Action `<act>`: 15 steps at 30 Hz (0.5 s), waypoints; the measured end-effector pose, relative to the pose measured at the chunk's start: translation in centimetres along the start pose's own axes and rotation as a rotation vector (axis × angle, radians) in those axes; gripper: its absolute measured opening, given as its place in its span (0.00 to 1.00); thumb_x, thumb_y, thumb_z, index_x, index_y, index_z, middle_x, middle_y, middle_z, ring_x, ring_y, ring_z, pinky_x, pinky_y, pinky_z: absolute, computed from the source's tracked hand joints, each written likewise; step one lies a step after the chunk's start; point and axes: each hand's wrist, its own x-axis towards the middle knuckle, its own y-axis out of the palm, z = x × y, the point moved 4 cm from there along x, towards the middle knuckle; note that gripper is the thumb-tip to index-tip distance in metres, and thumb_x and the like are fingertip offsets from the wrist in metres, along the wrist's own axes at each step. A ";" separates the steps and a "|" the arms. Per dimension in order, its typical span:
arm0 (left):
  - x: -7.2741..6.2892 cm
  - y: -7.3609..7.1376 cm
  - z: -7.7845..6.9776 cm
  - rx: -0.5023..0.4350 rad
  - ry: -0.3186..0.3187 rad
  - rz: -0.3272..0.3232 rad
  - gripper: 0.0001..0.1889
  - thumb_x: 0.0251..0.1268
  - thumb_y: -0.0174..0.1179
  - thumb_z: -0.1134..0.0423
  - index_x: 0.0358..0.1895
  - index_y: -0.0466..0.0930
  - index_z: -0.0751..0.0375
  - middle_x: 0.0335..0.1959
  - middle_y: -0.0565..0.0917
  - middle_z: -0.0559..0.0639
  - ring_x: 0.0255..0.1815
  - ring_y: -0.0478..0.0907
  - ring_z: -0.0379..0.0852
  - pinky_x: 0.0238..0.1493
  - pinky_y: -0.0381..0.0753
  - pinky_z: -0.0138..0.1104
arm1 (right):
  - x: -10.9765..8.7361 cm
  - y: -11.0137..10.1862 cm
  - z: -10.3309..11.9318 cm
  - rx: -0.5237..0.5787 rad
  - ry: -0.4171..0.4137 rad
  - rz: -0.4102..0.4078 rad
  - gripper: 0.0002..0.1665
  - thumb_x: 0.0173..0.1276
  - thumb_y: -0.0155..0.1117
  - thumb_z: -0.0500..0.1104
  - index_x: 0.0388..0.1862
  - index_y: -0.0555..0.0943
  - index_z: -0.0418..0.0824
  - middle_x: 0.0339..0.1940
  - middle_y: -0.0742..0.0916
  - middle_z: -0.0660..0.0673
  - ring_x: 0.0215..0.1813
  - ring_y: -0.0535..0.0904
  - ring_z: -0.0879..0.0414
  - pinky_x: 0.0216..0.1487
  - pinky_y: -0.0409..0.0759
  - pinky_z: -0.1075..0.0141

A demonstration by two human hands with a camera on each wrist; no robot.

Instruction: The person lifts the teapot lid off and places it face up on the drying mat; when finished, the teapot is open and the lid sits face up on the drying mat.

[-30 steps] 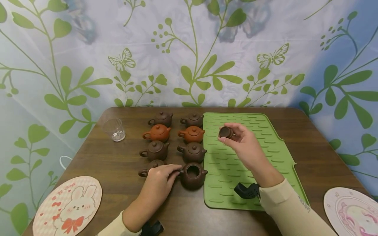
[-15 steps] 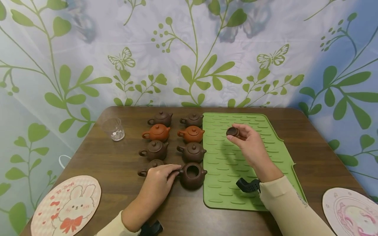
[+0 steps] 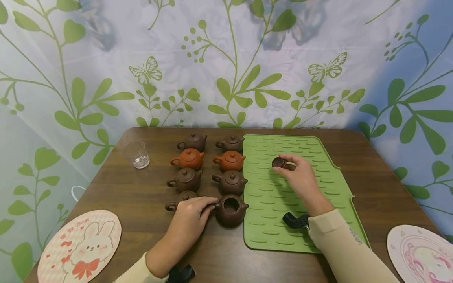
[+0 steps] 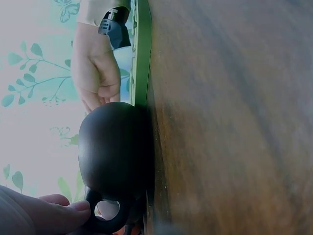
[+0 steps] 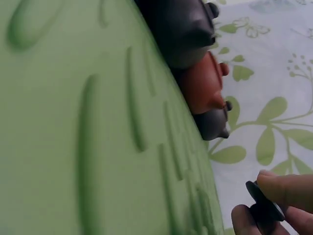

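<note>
A dark brown teapot (image 3: 231, 218) stands uncovered on the table, its round opening facing up and its spout beside the green mat (image 3: 262, 232). My left hand (image 3: 189, 216) pinches its handle (image 4: 108, 226) between thumb and finger, as the left wrist view shows close up. Above the mat, my right hand (image 3: 301, 177) holds a small dark teapot lid (image 3: 278, 162) by thumb and fingertips, tilted so its hollow underside faces me. In the right wrist view the lid (image 5: 264, 205) shows edge-on between the fingers.
Several lidded teapots stand in two columns, among them two orange ones (image 3: 231, 160) (image 3: 191, 159). A clear glass (image 3: 140, 160) sits at the back left. Round placemats lie front left (image 3: 79, 247) and front right (image 3: 419, 251).
My right hand has moved slightly right and toward me with the lid, staying over the mat. The left hand keeps its place on the teapot handle.
</note>
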 end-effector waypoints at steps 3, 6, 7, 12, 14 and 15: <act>0.1 0.0 0.0 -0.001 -0.008 0.004 0.15 0.50 0.80 0.79 0.41 0.92 0.63 0.37 0.91 0.50 0.39 0.89 0.45 0.40 0.89 0.41 | 0.1 0.2 -0.3 -0.040 -0.011 0.001 0.34 0.74 0.74 0.42 0.76 0.76 0.40 0.65 0.83 0.38 0.64 0.80 0.45 0.60 0.82 0.51; 0.1 0.0 0.0 -0.001 -0.011 0.008 0.15 0.50 0.80 0.79 0.41 0.92 0.63 0.37 0.91 0.50 0.39 0.89 0.45 0.40 0.89 0.41 | 0.2 0.4 -0.7 -0.089 -0.031 -0.004 0.33 0.74 0.74 0.43 0.76 0.77 0.40 0.66 0.82 0.37 0.64 0.81 0.43 0.59 0.82 0.50; 0.1 0.0 0.0 -0.001 -0.011 0.007 0.15 0.50 0.80 0.79 0.41 0.92 0.63 0.38 0.91 0.50 0.39 0.89 0.45 0.39 0.89 0.41 | 0.2 0.5 -0.8 -0.104 -0.037 -0.006 0.33 0.74 0.74 0.43 0.75 0.77 0.40 0.66 0.82 0.37 0.63 0.81 0.43 0.58 0.82 0.50; 0.0 0.0 0.0 -0.001 -0.003 -0.001 0.15 0.50 0.80 0.79 0.41 0.92 0.63 0.38 0.91 0.50 0.39 0.89 0.45 0.39 0.89 0.41 | 0.5 0.7 -1.6 -0.158 -0.039 -0.009 0.33 0.74 0.75 0.43 0.76 0.77 0.41 0.65 0.83 0.38 0.63 0.81 0.42 0.55 0.83 0.50; 0.0 0.0 0.0 -0.003 -0.001 -0.003 0.15 0.50 0.80 0.79 0.41 0.92 0.63 0.38 0.91 0.50 0.39 0.89 0.45 0.39 0.89 0.41 | 0.5 0.8 -1.7 -0.168 -0.036 -0.012 0.33 0.74 0.75 0.44 0.75 0.77 0.41 0.64 0.83 0.38 0.63 0.81 0.42 0.55 0.84 0.50; 0.0 0.0 0.0 -0.005 0.000 -0.004 0.15 0.50 0.80 0.79 0.41 0.92 0.63 0.38 0.91 0.50 0.39 0.89 0.45 0.40 0.89 0.41 | 0.6 0.9 -1.7 -0.172 -0.039 -0.015 0.34 0.74 0.75 0.44 0.76 0.77 0.41 0.64 0.83 0.38 0.63 0.81 0.42 0.55 0.84 0.50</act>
